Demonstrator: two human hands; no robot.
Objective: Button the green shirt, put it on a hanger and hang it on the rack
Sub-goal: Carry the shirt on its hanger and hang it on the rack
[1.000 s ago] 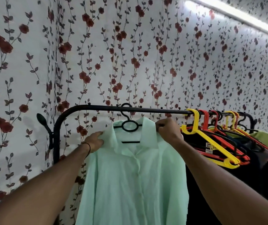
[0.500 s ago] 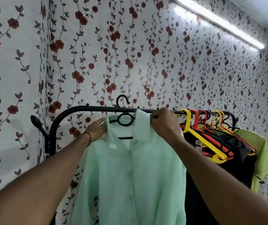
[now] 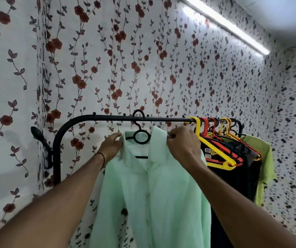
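**Fingers pinch the collar as the hanger settles on the rail**

Your right hand curls its fingers tight on the right collar edge of the green shirt. Your left hand grips the left collar edge the same way. Between them the black hanger carries the shirt, whose front looks buttoned below the open neck. Half a second ago the hook stood higher over the rack. Now it sits lower, curved across the rail, so the hanging looks all but done and letting go seems next. Just right of your hand, yellow and red hangers crowd the rail with dark clothes. Flowered wallpaper lies behind.
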